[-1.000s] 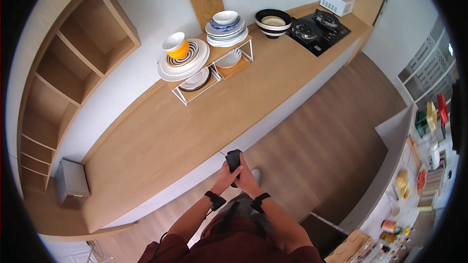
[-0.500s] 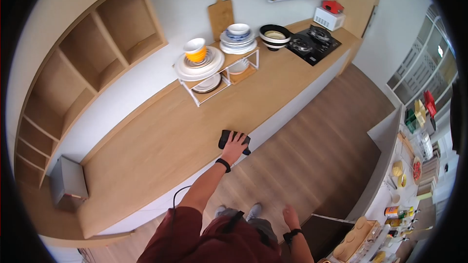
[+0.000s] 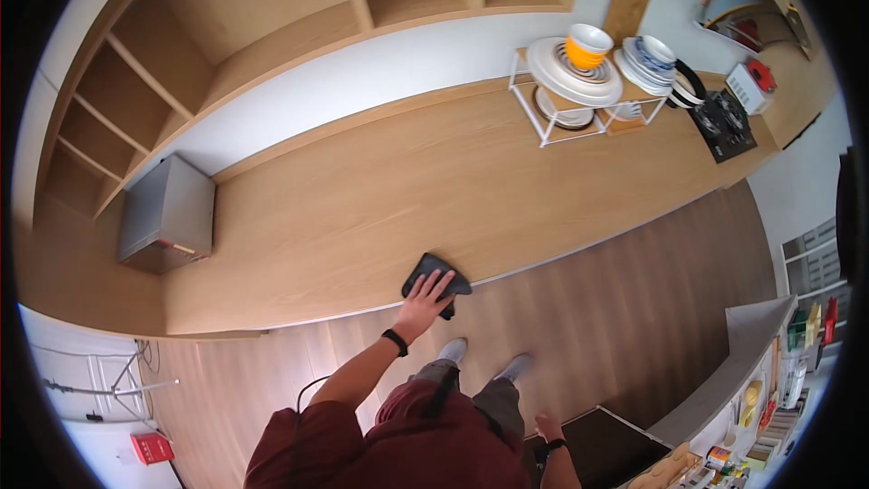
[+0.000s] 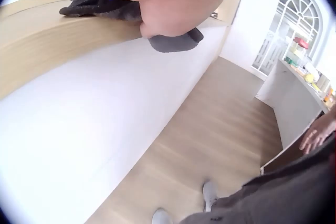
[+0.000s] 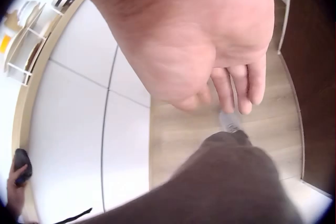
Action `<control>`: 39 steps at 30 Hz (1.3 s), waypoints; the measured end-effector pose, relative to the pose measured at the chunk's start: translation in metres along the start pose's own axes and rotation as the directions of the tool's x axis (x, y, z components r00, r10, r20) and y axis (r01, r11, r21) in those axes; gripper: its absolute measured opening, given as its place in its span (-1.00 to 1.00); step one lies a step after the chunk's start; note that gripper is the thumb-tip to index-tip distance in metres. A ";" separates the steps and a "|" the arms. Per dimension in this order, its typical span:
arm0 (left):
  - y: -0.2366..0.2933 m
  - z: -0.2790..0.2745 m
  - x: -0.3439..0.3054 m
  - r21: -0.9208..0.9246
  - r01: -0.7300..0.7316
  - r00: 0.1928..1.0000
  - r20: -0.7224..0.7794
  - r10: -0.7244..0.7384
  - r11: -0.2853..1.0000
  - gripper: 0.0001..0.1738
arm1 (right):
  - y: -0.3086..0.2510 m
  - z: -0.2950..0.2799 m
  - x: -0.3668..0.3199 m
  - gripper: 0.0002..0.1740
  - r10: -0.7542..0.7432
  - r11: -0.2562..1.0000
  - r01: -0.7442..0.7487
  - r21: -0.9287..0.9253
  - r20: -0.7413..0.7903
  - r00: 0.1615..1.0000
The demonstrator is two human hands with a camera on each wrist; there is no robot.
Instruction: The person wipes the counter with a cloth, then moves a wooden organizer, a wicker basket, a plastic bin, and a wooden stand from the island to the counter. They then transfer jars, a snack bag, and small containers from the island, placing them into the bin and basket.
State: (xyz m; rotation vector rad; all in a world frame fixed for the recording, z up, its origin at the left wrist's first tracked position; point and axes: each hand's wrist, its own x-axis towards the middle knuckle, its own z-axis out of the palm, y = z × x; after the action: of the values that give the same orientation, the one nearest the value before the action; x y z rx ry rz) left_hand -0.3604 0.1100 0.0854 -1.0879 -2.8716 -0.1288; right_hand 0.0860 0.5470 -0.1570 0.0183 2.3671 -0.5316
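Note:
A dark, folded cloth (image 3: pixel 433 264) lies at the front edge of the wooden counter (image 3: pixel 344 190). My left hand (image 3: pixel 422 306) presses on it from above, fingers spread over the fabric. In the left wrist view, one grey end of the cloth (image 4: pixel 177 43) hangs over the edge beside the thumb, and a bunched black part rests on the countertop. My right hand (image 3: pixel 547 427) hangs low at my side, holding nothing. The right wrist view shows its palm (image 5: pixel 194 35) with loosely bent fingers.
A white rack (image 3: pixel 546 133) with stacked plates and bowls stands toward the counter's right, before the stove (image 3: pixel 724 122). At the left end sits a grey metal box (image 3: pixel 167 213). Wooden cubbies (image 3: pixel 262 45) hang above. Behind me, a side counter (image 3: pixel 715 417) holds several small items.
Both hands held the dark bundle together; then the right hand dropped to my side while the left set it on the counter edge. The cloth now lies flatter, and the view has swung left.

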 end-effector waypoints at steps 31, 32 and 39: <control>-0.161 -0.041 -0.253 -0.186 0.284 0.958 0.098 -0.270 0.941 -0.47 | -0.141 0.201 -0.086 -0.74 0.100 0.357 -0.453 0.817 0.448 0.888; -0.152 -0.041 -0.243 -0.124 0.288 0.954 0.121 -0.274 0.950 -0.50 | -0.151 0.209 -0.083 -0.75 0.103 0.170 -0.448 0.878 0.436 0.894; -0.163 -0.039 -0.244 -0.107 0.197 0.980 0.059 -0.191 0.975 -0.58 | -0.278 0.202 -0.060 -0.73 0.436 0.351 -0.064 0.934 -0.102 0.894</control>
State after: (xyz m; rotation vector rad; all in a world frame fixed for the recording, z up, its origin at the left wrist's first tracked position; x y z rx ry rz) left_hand -0.2851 -0.1760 0.0928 -0.8337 -3.0429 -0.2820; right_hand 0.2165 0.2236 -0.1510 1.0726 1.9506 -1.7487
